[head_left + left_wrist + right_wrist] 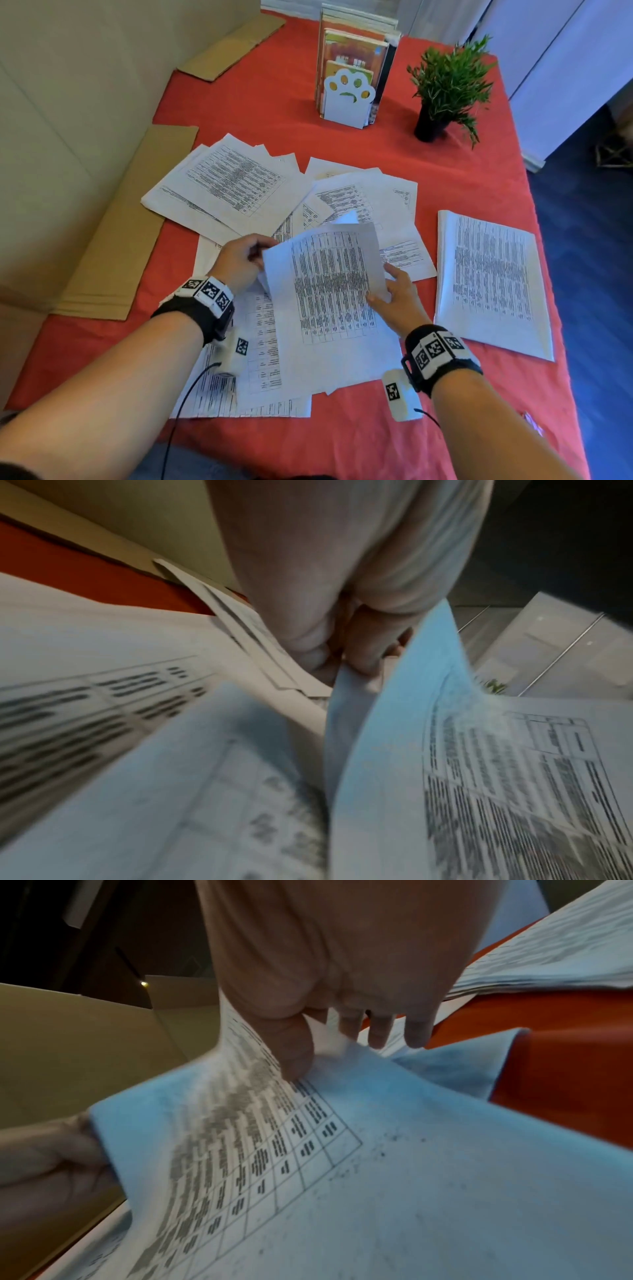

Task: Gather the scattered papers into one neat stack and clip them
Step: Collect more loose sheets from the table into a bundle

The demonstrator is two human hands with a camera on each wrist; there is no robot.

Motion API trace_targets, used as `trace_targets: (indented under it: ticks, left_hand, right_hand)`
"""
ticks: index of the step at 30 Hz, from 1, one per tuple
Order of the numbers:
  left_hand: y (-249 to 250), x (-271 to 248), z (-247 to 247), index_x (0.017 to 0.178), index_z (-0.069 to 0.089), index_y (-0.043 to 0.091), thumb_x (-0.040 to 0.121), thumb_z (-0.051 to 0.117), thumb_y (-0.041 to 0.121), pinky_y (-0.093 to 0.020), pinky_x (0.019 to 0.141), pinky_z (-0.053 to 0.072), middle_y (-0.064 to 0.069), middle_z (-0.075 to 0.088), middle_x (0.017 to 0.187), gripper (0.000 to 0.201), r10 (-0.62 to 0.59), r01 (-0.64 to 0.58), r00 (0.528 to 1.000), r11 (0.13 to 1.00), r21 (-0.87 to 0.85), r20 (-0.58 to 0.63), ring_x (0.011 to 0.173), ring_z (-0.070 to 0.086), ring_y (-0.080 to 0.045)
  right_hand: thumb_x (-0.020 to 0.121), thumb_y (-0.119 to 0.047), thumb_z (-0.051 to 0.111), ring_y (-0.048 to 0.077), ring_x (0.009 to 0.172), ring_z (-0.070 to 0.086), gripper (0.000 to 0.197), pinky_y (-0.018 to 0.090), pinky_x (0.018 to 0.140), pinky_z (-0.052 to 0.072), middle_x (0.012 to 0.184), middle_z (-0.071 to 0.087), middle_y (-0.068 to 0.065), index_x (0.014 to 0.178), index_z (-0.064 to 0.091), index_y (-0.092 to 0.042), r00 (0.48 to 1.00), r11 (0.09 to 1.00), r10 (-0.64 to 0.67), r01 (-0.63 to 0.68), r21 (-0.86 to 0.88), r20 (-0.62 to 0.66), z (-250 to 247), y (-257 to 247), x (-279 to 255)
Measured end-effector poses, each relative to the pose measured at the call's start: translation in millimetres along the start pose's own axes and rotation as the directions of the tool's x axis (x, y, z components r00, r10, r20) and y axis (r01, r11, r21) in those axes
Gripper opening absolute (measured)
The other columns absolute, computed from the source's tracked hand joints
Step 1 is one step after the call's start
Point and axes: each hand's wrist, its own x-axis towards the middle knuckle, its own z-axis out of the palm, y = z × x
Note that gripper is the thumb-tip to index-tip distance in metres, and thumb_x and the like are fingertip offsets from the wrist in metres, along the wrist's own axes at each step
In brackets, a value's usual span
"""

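A printed sheet (329,274) with a table on it is lifted off the red cloth at the table's middle. My left hand (258,255) pinches its left edge, fingers curled round the paper edge (359,696). My right hand (380,291) pinches its right edge, with the thumb (294,1053) on top and the other fingers (377,1031) behind the sheet. More sheets (274,359) lie fanned beneath it. Scattered papers (233,185) spread behind and to the left, others (370,202) behind the centre. A squared stack (489,281) lies to the right. No clip is clearly visible.
A paw-shaped bookend with books (346,99) and a potted plant (442,89) stand at the back. Flat cardboard (130,222) lies along the left edge. Something small and pinkish (532,423) sits near the table's right front edge, beside the blue floor.
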Motion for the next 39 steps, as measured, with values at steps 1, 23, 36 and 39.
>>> trace_targets:
  ticks: [1,23,36,39]
  left_hand:
    - [5,1,2,0.086,0.067,0.018,0.076,0.062,-0.014,-0.007,0.067,0.048,0.006,0.067,0.084,0.034,0.027,-0.027,1.0,0.999,-0.025,-0.001,0.073,0.062,0.003]
    - [3,58,-4,0.145,0.025,0.023,0.077,0.064,0.014,-0.045,0.103,0.038,-0.018,0.031,0.144,0.079,-0.49,0.622,0.746,0.754,0.209,-0.451,0.129,0.039,-0.038]
    - [-13,-3,-45,0.119,0.062,0.004,0.083,0.046,-0.009,-0.013,0.092,0.035,-0.018,0.048,0.133,0.041,-0.024,0.121,0.721,0.988,0.092,-0.692,0.117,0.052,-0.028]
    - [-5,-21,-61,0.119,0.062,0.004,0.083,0.043,-0.012,-0.007,0.088,0.031,-0.022,0.047,0.128,0.043,0.104,0.022,0.67,0.987,0.16,-0.735,0.111,0.054,-0.029]
  right_hand:
    - [0.063,-0.052,0.06,0.03,0.134,0.038,0.041,0.056,0.106,0.037,0.145,0.043,0.001,0.095,0.043,-0.071,1.0,0.999,-0.005,0.006,-0.033,0.013,0,8,5]
    - [0.086,0.002,0.046,0.025,0.09,0.063,0.075,0.026,0.073,0.046,0.102,0.063,0.001,0.146,0.018,-0.032,0.988,0.995,0.077,-0.068,0.073,-0.137,20,13,-24]
    - [0.084,-0.021,0.058,0.014,0.058,0.05,0.024,0.026,0.059,0.044,0.065,0.051,0.011,0.067,0.047,-0.008,0.929,0.911,0.18,-0.034,0.41,-0.323,-33,25,-1]
    - [0.086,-0.017,0.053,0.025,0.068,0.057,0.015,0.038,0.067,0.05,0.077,0.059,0.022,0.084,0.057,-0.002,0.963,0.921,0.144,-0.046,0.387,-0.228,-30,16,-3]
